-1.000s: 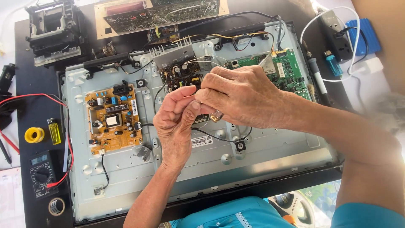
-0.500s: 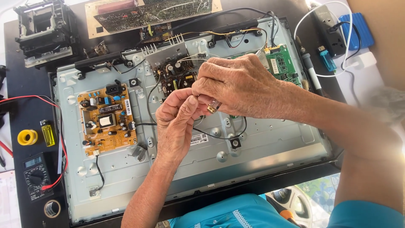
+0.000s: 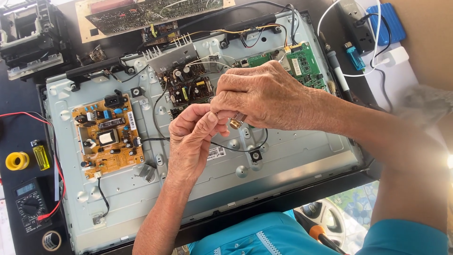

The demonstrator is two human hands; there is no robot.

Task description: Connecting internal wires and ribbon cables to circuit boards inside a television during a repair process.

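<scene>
My left hand [image 3: 191,139] and my right hand [image 3: 257,97] meet over the middle of an opened flat television's metal back panel [image 3: 292,156]. Together they pinch a small brass-coloured part [image 3: 234,123] with a thin piece; fingers hide most of it. My right fingers close on it from above, my left thumb and fingers from below. Behind the hands sits a dark circuit board [image 3: 188,87]. An orange power board [image 3: 107,134] lies at the left, a green board [image 3: 302,63] at the upper right. A black wire [image 3: 236,148] loops beneath the hands.
A multimeter [image 3: 29,205] with red lead, a yellow tape roll [image 3: 17,161] and a small yellow bottle [image 3: 41,156] lie left. A power strip [image 3: 356,26], blue lighter [image 3: 354,55] and another circuit board [image 3: 151,12] lie at the back. A screwdriver handle [image 3: 317,232] shows below.
The view has shifted slightly, so the panel sits lower and further right. Both hands stay together on the small part, with only small finger movements.
</scene>
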